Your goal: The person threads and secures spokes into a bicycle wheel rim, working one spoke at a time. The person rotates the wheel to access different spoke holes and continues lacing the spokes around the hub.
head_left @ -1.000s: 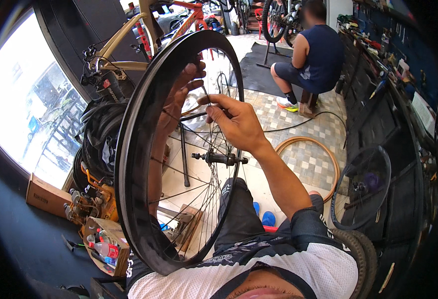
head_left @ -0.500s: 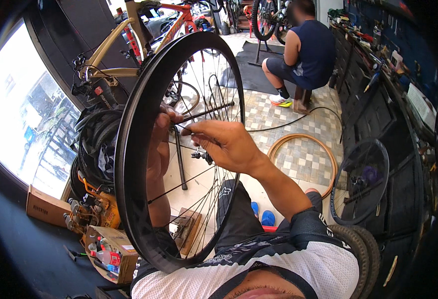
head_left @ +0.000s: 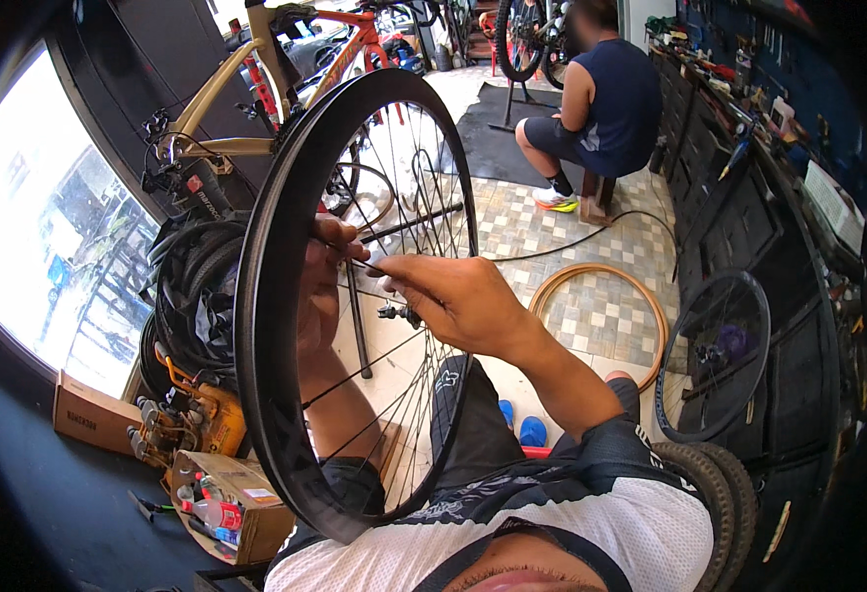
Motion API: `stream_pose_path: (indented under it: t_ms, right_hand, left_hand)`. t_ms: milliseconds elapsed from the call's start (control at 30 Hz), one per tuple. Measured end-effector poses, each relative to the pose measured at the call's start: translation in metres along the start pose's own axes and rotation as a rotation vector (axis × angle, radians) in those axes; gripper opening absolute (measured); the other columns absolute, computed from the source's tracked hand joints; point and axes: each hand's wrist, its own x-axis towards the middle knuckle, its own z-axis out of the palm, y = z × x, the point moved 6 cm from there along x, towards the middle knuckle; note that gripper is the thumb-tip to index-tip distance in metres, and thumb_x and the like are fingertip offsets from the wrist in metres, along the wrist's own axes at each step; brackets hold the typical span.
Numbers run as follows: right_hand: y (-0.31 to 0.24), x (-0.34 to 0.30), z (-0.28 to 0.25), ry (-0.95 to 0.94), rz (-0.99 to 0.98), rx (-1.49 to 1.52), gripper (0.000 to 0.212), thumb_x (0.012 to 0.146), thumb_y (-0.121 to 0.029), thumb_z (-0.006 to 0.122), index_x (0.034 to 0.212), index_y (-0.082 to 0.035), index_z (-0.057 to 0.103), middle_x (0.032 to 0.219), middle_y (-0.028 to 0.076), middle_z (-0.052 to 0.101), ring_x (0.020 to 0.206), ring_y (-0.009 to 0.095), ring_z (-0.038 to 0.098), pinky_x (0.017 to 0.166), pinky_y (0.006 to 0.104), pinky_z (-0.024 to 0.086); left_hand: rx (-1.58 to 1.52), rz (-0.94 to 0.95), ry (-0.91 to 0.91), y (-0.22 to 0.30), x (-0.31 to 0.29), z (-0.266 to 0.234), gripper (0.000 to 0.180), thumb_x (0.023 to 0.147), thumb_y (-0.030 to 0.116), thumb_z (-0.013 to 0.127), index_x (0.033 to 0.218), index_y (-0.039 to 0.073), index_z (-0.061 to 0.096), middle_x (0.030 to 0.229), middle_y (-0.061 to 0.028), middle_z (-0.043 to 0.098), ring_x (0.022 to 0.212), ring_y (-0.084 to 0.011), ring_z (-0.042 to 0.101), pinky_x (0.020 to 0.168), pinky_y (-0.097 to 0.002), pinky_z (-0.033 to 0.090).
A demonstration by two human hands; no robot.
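Observation:
A black deep-rimmed bicycle wheel stands upright before me, its lower edge close to my torso. My left hand is partly behind the rim, its fingertips closed on the outer end of a thin black spoke. My right hand pinches the same spoke farther in, thumb and forefinger together. Just below the right fingers is the hub, with other spokes running out to the rim. My left forearm shows between the spokes, partly covered by the rim.
Bicycle frames and hanging tyres crowd the left. Below them stand an orange machine and a cardboard box of bottles. Tan tyres lie on the floor; another wheel leans on drawers. A person sits farther off.
The wheel has shifted slightly to the right, and more of my left forearm shows between the spokes. My right hand has moved a little right and down, both hands still on the spoke.

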Motion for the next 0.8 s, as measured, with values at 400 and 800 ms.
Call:
stream_pose_path:
  t_ms: [400, 800]
  right_hand:
    - [0.014, -0.006, 0.002, -0.031, 0.052, -0.022, 0.023, 0.1, -0.017, 0.066, 0.12, -0.008, 0.072, 0.095, 0.015, 0.075, 0.083, 0.037, 0.073, 0.072, 0.0452, 0.058]
    - [0.01, -0.003, 0.011, -0.009, 0.066, -0.019, 0.022, 0.097, -0.01, 0.072, 0.119, -0.005, 0.073, 0.101, 0.016, 0.077, 0.086, 0.033, 0.077, 0.073, 0.0374, 0.059]
  left_hand:
    - [0.137, -0.011, 0.025, -0.007, 0.008, 0.016, 0.04, 0.108, 0.03, 0.062, 0.134, 0.0, 0.06, 0.115, -0.0104, 0.063, 0.101, -0.0201, 0.062, 0.089, -0.04, 0.051]
    - [0.127, 0.008, 0.163, -0.004, 0.005, 0.001, 0.041, 0.106, 0.029, 0.064, 0.134, 0.0, 0.059, 0.119, -0.013, 0.062, 0.106, -0.0216, 0.062, 0.095, -0.0398, 0.05]
